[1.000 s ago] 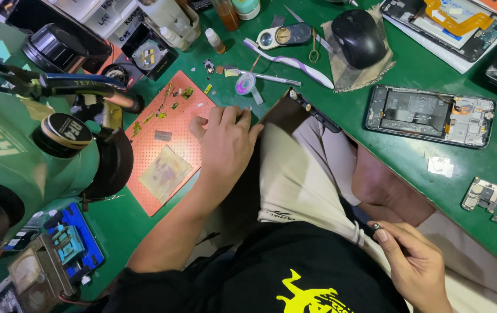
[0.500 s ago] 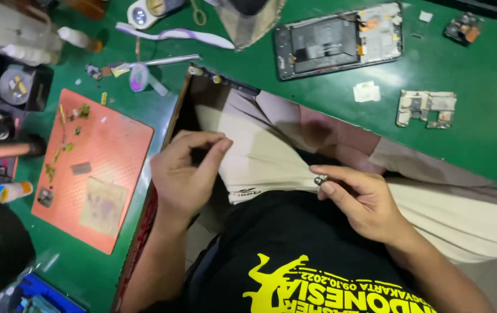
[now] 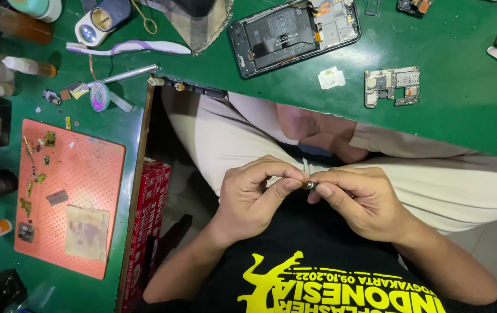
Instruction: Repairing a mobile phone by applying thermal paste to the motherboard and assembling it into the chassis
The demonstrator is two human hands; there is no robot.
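I see both of my hands low over my lap, close to my black shirt with yellow print. Between them is a small dark metal tool tip (image 3: pixel 310 185). It is short and round like a tiny tube, grey and a bit shiny. Its long way runs sideways, from one hand to the other, and the end I can see points at my left hand (image 3: pixel 258 194). The rest of it is hidden in my right hand (image 3: pixel 360 200), so I cannot tell how long it is.

My right grip is narrow and pinches the tool tip with thumb and first finger. My left grip is narrow too, with the thumb and fingers curled together right at the tip's end. I cannot tell if the left fingers really hold it or just touch it.

Far above both grips lies the green surface (image 3: pixel 457 110). On it, up past the grips, an open phone (image 3: pixel 294 35) lies face down like a shallow box, with a dark battery and little boards inside. Just above the right grip is a loose circuit board (image 3: pixel 392 86) and a small white bit (image 3: pixel 331 77).

Well off to the side of the left grip is an orange mat (image 3: pixel 69 203) with tiny gold parts, a grey chip and a worn pale patch on it. Higher up lie a toothbrush (image 3: pixel 127 47) and tweezers (image 3: pixel 122 75).
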